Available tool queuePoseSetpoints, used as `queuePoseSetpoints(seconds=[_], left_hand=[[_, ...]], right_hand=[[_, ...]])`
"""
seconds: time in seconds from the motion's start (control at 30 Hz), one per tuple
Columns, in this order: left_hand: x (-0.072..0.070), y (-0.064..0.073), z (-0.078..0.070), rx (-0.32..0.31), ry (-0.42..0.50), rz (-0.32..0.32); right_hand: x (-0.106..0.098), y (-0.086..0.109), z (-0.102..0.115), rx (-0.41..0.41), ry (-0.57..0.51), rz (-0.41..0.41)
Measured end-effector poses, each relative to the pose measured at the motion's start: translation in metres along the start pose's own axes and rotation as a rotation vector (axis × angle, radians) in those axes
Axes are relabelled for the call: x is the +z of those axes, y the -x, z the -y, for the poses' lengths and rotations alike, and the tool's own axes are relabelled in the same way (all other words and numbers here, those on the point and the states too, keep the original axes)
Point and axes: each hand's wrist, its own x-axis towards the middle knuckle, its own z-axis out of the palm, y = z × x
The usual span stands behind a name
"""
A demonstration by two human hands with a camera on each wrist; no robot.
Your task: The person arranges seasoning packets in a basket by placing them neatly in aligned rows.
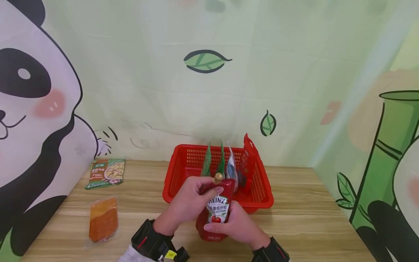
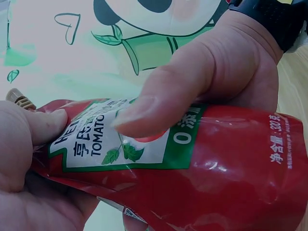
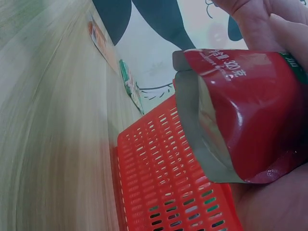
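Note:
Both hands hold a red Heinz tomato ketchup pouch in front of the basket. My left hand grips its upper end beside the gold spout cap, thumb across the front. Around the lower right side curls my right hand, its thumb over the label. The left wrist view shows the pouch's printed front with a thumb on it. In the right wrist view the pouch's bottom faces the camera. Behind it stands a red plastic basket with several upright packets inside.
The basket's packets include green ones, a white-blue one and a tall red one. Left on the wooden table lie a green-brown food packet and a clear pack with orange contents. A printed panda backdrop stands behind.

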Motion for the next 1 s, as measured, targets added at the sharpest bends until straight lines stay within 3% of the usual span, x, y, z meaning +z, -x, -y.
queuePoseSetpoints(seconds=[0.7,0.83,1.0], left_hand=[[-0.017,0.004,-0.002,-0.027,0.049,0.166],[-0.014,0.005,0.000,-0.031,0.053,0.110],[-0.003,0.006,0.002,0.001,0.033,-0.099]], right_hand=[[0.011,-0.001,-0.002,-0.025,-0.014,-0.028],[0.011,-0.002,-0.003,-0.040,0.002,-0.047],[0.011,-0.006,-0.002,-0.033,0.010,-0.171]])
